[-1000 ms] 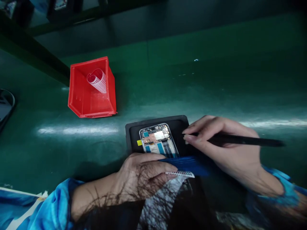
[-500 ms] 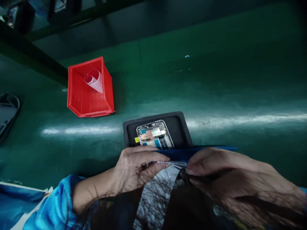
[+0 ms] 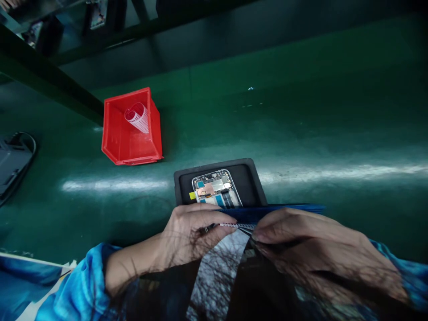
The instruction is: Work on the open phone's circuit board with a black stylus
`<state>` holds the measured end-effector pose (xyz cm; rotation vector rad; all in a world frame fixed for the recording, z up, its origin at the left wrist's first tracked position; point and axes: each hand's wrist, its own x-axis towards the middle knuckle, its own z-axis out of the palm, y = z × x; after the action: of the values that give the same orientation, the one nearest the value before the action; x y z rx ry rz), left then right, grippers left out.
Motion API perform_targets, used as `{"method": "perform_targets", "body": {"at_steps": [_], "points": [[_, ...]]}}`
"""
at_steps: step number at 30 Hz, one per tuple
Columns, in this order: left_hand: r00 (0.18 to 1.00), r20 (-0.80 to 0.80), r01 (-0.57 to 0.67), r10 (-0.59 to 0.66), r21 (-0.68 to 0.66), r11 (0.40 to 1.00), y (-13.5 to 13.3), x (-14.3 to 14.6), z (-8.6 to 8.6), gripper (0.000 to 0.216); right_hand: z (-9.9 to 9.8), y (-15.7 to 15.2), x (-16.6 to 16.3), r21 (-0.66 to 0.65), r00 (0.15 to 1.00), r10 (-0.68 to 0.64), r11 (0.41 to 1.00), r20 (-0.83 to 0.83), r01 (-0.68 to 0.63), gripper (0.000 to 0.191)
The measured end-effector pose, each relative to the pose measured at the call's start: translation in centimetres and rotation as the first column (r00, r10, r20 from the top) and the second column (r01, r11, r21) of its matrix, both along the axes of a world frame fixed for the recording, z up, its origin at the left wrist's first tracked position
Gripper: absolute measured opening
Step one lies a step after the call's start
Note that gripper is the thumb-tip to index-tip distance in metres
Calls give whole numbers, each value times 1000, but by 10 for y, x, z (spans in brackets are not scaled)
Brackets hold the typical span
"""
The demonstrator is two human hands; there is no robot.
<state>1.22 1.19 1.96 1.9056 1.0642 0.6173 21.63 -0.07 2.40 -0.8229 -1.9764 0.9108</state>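
**Both hands pinching a white perforated strip at the bench's near edge**

Left hand: fingers curled, thumb and fingertips closed on the left end of a thin white perforated strip. The same hand touches the underside of a flat dark-blue sheet that lies across the fingers.

Right hand: fingers bunched, tips meeting the strip's right end; a slim dark tool is gripped under the fingers, tip pointing at the strip. How much of the tool is there can't be told, the hand hides it.

Strip sits between the two hands, just off the near edge of the green bench, over the person's lap.

Just beyond the blue sheet: a black rectangular rubber-like tray on the bench, near edge, middle. In it lies an opened phone chassis, circuit board and flex cables exposed, a small yellow tab at its left side. Its lower part is hidden by the sheet and left hand.

Further out, left of centre: a red plastic bin holding a rolled white-and-red perforated sheet. A grey object lies at the far left edge, cut off by the frame.
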Motion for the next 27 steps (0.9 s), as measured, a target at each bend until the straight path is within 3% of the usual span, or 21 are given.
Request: {"method": "perform_targets", "body": {"at_steps": [8, 13, 17, 20, 24, 27], "points": [[1000, 18, 9, -9, -4, 1000, 0, 0, -1, 16, -3, -4, 4, -40, 999, 42, 998, 15, -41, 21], [999, 39, 2, -1, -12, 1000, 0, 0, -2, 16, -4, -14, -2, -153, 993, -98, 984, -63, 87, 13], [999, 39, 7, -6, -18, 1000, -1, 0, -2, 17, -4, -15, -1, -119, 995, -66, 991, -71, 58, 14], [998, 54, 35, -35, 2, 999, -1, 0, -4, 17, -3, -12, -1, -144, 981, -147, 981, -125, 129, 18], [996, 57, 64, -64, 3, 998, -1, 0, -5, 17, -2, -1, -6, -351, 879, -442, 863, -179, 363, 21], [997, 33, 66, -67, 39, 997, -1, 0, -8, 17, -6, 17, -13, -488, 812, -560, 761, -164, 427, 26]]}}
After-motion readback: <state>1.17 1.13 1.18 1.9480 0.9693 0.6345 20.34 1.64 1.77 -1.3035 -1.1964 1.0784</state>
